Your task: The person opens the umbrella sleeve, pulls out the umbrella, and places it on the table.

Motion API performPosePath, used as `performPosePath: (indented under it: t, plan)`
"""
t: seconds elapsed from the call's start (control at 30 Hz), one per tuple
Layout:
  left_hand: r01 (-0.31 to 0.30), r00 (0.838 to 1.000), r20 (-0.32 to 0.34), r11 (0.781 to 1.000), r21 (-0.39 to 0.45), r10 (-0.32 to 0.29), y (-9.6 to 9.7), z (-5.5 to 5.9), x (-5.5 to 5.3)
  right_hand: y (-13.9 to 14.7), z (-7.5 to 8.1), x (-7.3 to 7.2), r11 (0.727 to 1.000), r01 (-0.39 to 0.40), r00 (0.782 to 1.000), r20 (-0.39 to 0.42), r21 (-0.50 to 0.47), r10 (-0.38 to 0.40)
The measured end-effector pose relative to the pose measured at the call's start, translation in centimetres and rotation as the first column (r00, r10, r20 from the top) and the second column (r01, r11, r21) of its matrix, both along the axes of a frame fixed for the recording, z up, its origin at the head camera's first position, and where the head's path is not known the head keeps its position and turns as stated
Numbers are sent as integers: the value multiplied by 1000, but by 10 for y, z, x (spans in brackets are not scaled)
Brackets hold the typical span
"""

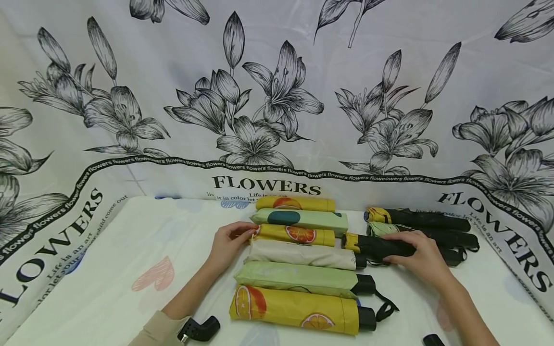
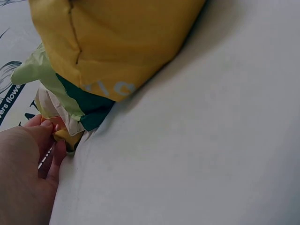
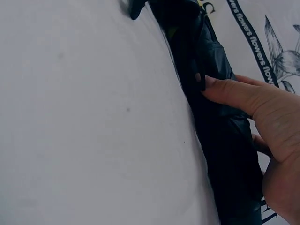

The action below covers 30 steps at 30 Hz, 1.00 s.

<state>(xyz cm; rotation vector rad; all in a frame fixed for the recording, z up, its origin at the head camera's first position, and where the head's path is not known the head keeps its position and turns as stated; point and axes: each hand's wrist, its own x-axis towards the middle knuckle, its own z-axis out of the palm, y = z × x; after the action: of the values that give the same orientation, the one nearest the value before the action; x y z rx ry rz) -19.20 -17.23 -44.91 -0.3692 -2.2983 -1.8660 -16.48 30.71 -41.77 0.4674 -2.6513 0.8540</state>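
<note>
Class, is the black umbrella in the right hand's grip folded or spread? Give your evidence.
Folded: the black umbrella is a long, narrow bundle, no canopy spread, gripped by the right hand.

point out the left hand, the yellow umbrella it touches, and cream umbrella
Left hand point(image 1: 227, 244), head view, its back
Yellow umbrella point(image 1: 300, 234), head view, printed orange slice
Cream umbrella point(image 1: 303, 254), head view, middle of fabric

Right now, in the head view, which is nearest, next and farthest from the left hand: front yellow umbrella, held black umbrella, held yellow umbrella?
1. Held yellow umbrella: in the left hand.
2. Front yellow umbrella: toward the camera.
3. Held black umbrella: in the right hand.
</note>
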Motion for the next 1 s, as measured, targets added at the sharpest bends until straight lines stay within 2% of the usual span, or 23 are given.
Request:
performPosePath:
  t: [0.57, 1.0]
  plan:
    - [-3, 1000, 13, 1000, 2, 3, 1, 2, 1, 23, 9, 3, 999, 46, 993, 112, 3, -46]
    - [2, 1000, -1, 1000, -2, -2, 1, 2, 1, 47, 9, 5, 995, 97, 989, 108, 37, -100]
